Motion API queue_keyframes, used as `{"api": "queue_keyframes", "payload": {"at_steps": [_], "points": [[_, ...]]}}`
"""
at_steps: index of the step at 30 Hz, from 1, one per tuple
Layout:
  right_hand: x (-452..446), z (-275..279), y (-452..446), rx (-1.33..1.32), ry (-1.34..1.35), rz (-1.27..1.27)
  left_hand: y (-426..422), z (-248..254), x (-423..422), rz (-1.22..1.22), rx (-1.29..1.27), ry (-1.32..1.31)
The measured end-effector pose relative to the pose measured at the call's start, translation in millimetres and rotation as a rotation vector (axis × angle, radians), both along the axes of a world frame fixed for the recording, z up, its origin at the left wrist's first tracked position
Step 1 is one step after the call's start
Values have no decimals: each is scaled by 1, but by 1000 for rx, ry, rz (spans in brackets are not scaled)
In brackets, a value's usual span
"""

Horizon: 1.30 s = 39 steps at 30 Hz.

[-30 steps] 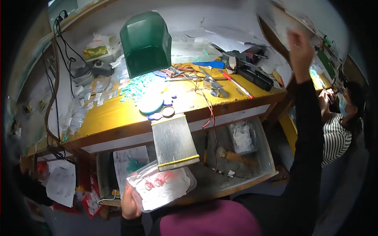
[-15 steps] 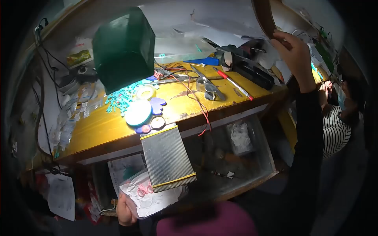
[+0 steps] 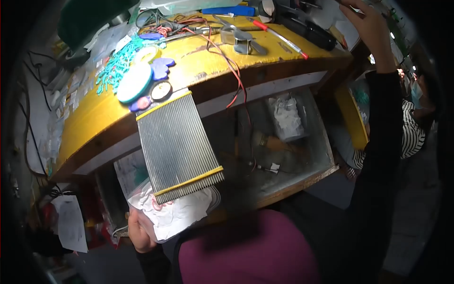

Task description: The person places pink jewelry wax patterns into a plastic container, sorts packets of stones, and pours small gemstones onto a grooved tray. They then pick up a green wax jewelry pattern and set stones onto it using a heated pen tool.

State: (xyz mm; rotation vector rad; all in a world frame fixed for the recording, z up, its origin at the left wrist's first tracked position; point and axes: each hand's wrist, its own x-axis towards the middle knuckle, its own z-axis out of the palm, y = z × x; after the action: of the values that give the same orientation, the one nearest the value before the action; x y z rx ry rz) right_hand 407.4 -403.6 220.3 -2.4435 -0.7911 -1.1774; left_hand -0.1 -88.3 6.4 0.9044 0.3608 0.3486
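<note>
My left hand [image 3: 140,232] is closed on the near left edge of a clear plastic box [image 3: 216,199] lined with crumpled white paper [image 3: 182,217]. Small pink rings [image 3: 161,204] lie on the paper, partly covered by a grey ribbed board [image 3: 179,142] with yellow bands. This board slants from the bench edge down over the box. At the top right, my right hand [image 3: 366,21] is raised with its fingers curled at the frame's edge; the brown curved band it gripped earlier is cut off by that edge.
On the yellow bench [image 3: 198,68] are turquoise pieces [image 3: 116,66], a round white-topped disc [image 3: 135,83], red wires [image 3: 227,59], a red pen [image 3: 279,38] and a green lamp shade [image 3: 90,19]. Below, an open drawer [image 3: 293,175] holds a paper-filled bag [image 3: 286,116]. A person in stripes [image 3: 412,130] sits right.
The view has tilted down, so the bench things and the lamp shade sit higher and further left. My right hand nears the top edge, its band out of frame. My left hand keeps its hold.
</note>
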Motion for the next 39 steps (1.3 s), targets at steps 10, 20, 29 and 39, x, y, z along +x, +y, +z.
{"api": "queue_keyframes", "payload": {"at_steps": [10, 20, 29, 39], "points": [[48, 2, -3, -203, -232, -49, 1, 4, 1, 2, 30, -15], [79, 20, 61, -400, 98, 347, -5, 17, 5, 81, -65, -140], [63, 22, 58, -232, 48, 365, 3, 11, -15, 145, -23, -159], [-177, -3, 54, -805, 201, 847, -39, 33, 4, -229, -54, 2]]}}
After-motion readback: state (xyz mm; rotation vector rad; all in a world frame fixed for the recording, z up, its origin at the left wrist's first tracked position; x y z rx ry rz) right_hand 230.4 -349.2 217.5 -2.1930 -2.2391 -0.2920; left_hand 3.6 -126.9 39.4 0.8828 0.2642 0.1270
